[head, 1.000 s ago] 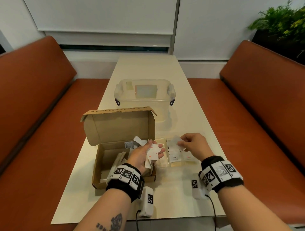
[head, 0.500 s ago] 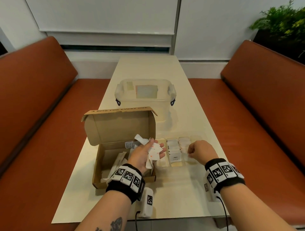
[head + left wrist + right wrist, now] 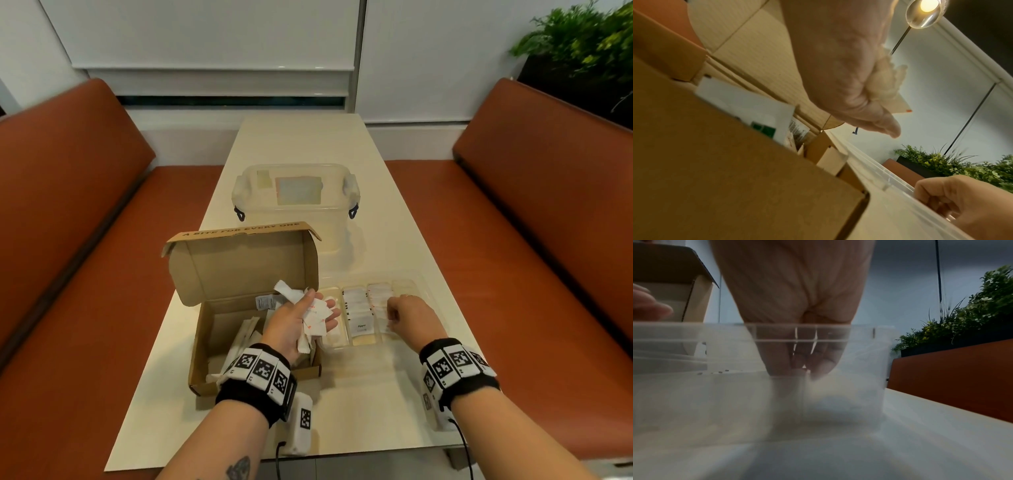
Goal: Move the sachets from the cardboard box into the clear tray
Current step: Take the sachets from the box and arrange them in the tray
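Note:
The open cardboard box (image 3: pixel 205 342) sits at the near left of the table, with long sachets (image 3: pixel 245 339) still inside. My left hand (image 3: pixel 318 308) is palm up over the box's right wall and holds a bunch of white sachets (image 3: pixel 315 318) under its thumb; the left wrist view shows that bunch (image 3: pixel 885 81) too. The clear tray (image 3: pixel 421 284) lies just right of the box, with rows of sachets (image 3: pixel 356 305) in its compartments. My right hand (image 3: pixel 394 311) reaches down into the third compartment, fingers and thumb bunched (image 3: pixel 807 369) low inside the tray on a sachet, blurred through the tray wall (image 3: pixel 715 386).
A clear lidded tub (image 3: pixel 294 192) stands behind the box's raised lid (image 3: pixel 239 263). Orange benches (image 3: pixel 68 240) run along both long sides of the table. A potted plant (image 3: pixel 582 44) is at the far right. Bare tabletop (image 3: pixel 359 394) lies in front of the tray.
My right hand carried a sachet from above the tray's second compartment to the right and down into the third one. The left hand stayed put with its bunch.

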The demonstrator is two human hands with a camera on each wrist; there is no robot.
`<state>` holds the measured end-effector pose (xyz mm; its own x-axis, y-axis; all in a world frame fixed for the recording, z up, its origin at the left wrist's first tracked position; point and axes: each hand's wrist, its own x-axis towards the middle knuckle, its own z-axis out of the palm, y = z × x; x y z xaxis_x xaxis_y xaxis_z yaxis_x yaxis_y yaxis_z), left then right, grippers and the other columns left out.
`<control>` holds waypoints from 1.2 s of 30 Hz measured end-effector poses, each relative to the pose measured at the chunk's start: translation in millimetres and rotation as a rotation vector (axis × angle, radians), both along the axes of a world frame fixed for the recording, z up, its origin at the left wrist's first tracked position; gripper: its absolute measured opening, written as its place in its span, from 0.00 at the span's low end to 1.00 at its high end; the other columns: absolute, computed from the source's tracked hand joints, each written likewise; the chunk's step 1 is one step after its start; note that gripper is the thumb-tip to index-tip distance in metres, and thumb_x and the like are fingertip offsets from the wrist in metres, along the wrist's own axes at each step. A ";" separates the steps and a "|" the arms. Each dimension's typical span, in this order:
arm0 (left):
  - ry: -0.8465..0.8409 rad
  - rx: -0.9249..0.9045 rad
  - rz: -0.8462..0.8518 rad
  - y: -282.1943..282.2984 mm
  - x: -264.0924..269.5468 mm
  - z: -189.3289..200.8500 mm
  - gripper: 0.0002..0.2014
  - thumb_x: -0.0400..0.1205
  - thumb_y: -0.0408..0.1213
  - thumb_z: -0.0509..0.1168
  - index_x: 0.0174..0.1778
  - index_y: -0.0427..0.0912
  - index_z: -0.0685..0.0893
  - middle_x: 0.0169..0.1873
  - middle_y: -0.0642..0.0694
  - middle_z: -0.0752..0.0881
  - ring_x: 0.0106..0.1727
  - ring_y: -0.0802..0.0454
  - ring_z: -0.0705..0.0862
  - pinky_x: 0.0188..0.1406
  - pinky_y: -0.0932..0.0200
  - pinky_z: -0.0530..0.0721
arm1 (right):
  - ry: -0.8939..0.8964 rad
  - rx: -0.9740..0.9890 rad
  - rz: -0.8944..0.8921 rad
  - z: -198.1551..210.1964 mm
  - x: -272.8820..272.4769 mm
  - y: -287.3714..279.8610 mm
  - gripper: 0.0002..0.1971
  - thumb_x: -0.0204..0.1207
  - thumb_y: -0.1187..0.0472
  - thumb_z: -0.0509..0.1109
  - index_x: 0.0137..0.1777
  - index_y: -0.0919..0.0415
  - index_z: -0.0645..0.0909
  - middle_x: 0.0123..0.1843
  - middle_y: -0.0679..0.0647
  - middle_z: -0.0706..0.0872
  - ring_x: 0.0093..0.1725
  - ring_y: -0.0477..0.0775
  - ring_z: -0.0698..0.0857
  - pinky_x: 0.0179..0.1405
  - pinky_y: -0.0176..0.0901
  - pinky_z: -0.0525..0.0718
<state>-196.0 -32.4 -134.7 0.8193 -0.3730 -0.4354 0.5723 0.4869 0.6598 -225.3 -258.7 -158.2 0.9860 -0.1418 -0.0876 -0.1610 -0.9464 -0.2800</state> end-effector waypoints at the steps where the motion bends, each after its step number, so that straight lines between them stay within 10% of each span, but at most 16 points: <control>1: -0.001 0.004 -0.003 0.3 0.0 -0.4 0.09 0.84 0.36 0.62 0.49 0.32 0.80 0.40 0.34 0.90 0.40 0.39 0.91 0.38 0.50 0.91 | -0.016 0.004 -0.009 -1.4 0.0 0.5 0.07 0.72 0.69 0.68 0.40 0.57 0.75 0.39 0.50 0.76 0.39 0.51 0.74 0.35 0.39 0.72; 6: -0.003 0.015 -0.005 1.7 0.2 -1.9 0.09 0.84 0.37 0.62 0.49 0.32 0.80 0.40 0.34 0.90 0.40 0.39 0.91 0.37 0.51 0.91 | -0.006 0.005 -0.018 -2.9 -0.4 0.5 0.18 0.73 0.70 0.66 0.29 0.53 0.62 0.33 0.48 0.72 0.36 0.52 0.73 0.30 0.38 0.67; 13: -0.013 0.035 -0.006 3.1 -0.2 -2.5 0.10 0.84 0.37 0.62 0.51 0.31 0.80 0.40 0.34 0.90 0.40 0.39 0.91 0.35 0.52 0.91 | -0.005 0.011 -0.025 1.7 -3.8 1.5 0.08 0.74 0.69 0.67 0.36 0.58 0.76 0.40 0.55 0.84 0.41 0.53 0.80 0.41 0.41 0.79; 36: -0.021 0.060 -0.013 1.9 -0.1 5.3 0.10 0.84 0.36 0.63 0.52 0.30 0.80 0.43 0.32 0.88 0.39 0.40 0.91 0.39 0.50 0.90 | -0.211 0.152 -0.097 15.4 -5.1 6.4 0.11 0.75 0.54 0.72 0.37 0.56 0.74 0.31 0.46 0.75 0.31 0.44 0.72 0.27 0.33 0.66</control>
<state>-196.1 -30.4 -129.3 0.8240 -0.3571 -0.4398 0.5637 0.4389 0.6997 -230.4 -252.3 -142.8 0.9672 -0.2371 0.0911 -0.1715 -0.8741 -0.4545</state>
